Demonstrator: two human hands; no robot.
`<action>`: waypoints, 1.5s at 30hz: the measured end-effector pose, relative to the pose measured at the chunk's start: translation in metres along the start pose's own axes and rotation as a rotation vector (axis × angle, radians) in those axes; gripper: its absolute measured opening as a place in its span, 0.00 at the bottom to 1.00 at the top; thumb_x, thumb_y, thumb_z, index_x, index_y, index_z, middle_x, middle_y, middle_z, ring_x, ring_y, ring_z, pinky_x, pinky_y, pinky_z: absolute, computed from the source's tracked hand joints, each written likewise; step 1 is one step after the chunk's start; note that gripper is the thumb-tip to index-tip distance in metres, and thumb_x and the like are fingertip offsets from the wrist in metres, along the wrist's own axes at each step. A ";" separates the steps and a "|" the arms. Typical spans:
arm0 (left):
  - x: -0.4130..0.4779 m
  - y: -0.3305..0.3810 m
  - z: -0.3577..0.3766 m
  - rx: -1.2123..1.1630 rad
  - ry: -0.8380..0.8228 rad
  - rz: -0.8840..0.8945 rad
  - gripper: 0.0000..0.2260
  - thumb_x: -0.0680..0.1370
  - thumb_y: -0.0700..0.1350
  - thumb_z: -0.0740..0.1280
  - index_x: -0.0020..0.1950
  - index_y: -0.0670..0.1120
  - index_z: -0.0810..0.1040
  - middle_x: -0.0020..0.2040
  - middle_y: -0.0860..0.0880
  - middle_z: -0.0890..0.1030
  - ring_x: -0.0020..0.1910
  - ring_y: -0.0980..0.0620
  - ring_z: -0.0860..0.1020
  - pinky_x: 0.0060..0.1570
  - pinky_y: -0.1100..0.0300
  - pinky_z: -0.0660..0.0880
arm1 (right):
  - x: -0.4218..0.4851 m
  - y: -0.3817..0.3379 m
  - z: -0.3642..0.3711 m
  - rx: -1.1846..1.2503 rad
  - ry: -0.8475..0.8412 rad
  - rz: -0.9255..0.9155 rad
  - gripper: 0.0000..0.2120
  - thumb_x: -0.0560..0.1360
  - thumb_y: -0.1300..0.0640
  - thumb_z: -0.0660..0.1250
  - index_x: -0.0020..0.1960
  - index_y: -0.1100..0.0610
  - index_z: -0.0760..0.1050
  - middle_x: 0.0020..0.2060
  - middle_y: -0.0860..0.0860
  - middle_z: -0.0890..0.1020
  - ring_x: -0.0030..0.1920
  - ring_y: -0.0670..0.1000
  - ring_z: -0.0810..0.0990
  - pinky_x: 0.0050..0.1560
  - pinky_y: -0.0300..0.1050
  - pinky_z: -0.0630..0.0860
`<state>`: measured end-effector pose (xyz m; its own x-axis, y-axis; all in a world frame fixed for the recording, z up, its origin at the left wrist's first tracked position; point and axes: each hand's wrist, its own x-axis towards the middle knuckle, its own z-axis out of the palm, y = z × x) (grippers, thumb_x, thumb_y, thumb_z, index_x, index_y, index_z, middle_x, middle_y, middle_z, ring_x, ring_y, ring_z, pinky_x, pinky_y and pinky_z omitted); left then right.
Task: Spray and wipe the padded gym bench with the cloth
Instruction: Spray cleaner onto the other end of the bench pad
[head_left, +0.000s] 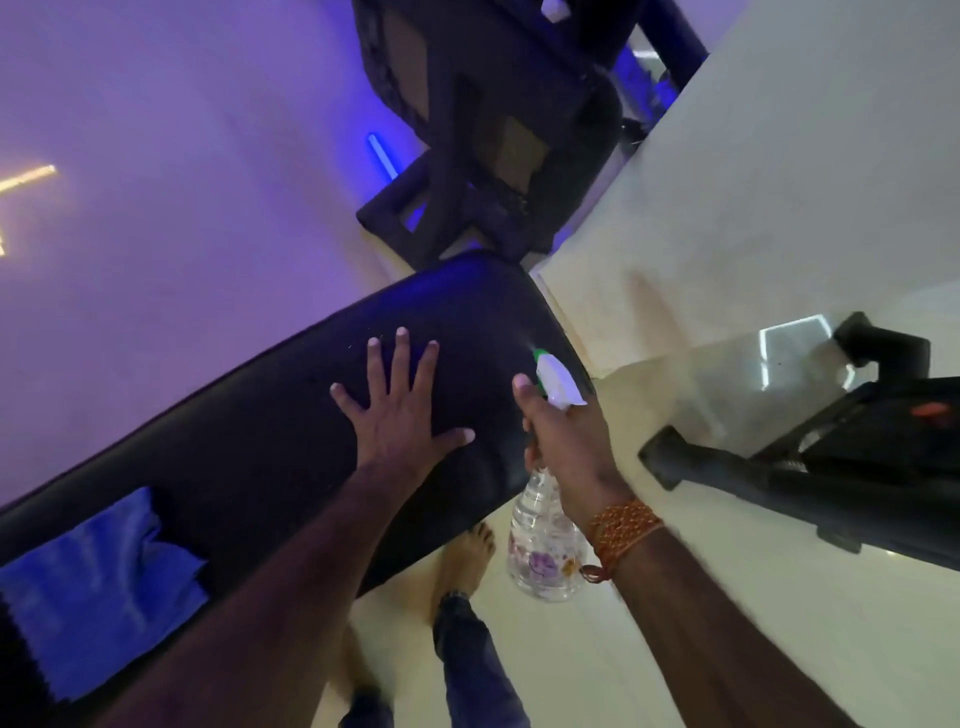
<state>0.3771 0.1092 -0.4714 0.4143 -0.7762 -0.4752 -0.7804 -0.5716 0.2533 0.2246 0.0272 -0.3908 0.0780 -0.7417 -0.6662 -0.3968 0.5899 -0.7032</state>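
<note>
Head view, looking down on the black padded bench (249, 447), long axis slanting from the lower left up to its rounded end at centre, with the blue cloth (98, 587) lying crumpled on the pad toward the lower-left end. Pressed flat on the pad near the rounded end, fingers spread wide — the left hand (400, 415). Gripped by the neck in the right hand (566, 447), just off the bench's right edge — a clear spray bottle (543, 545), body hanging down, green-tipped nozzle (540, 358) aimed up-left over the pad's end corner.
</note>
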 end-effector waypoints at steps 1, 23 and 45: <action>0.000 0.001 -0.001 0.001 -0.004 -0.003 0.54 0.69 0.71 0.71 0.84 0.57 0.42 0.84 0.51 0.36 0.83 0.42 0.34 0.70 0.19 0.49 | -0.001 0.003 -0.003 0.008 0.009 -0.003 0.09 0.79 0.46 0.72 0.53 0.50 0.81 0.33 0.50 0.74 0.24 0.46 0.71 0.26 0.39 0.71; -0.101 -0.058 0.021 0.058 0.062 0.148 0.40 0.79 0.61 0.68 0.84 0.51 0.52 0.85 0.46 0.48 0.84 0.43 0.48 0.78 0.35 0.56 | -0.125 0.112 0.006 -0.123 0.078 0.077 0.16 0.78 0.44 0.71 0.47 0.58 0.77 0.33 0.56 0.79 0.25 0.51 0.74 0.30 0.42 0.72; -0.147 -0.142 0.018 0.021 0.139 -0.144 0.50 0.73 0.66 0.71 0.84 0.47 0.50 0.85 0.44 0.49 0.84 0.42 0.48 0.80 0.37 0.45 | -0.112 0.054 0.130 -0.385 -0.191 -0.103 0.12 0.78 0.45 0.70 0.42 0.50 0.75 0.35 0.52 0.83 0.20 0.45 0.73 0.24 0.39 0.71</action>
<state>0.4190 0.3092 -0.4530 0.5821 -0.7166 -0.3844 -0.7170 -0.6752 0.1729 0.3135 0.1836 -0.3871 0.2880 -0.6971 -0.6566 -0.6875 0.3269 -0.6485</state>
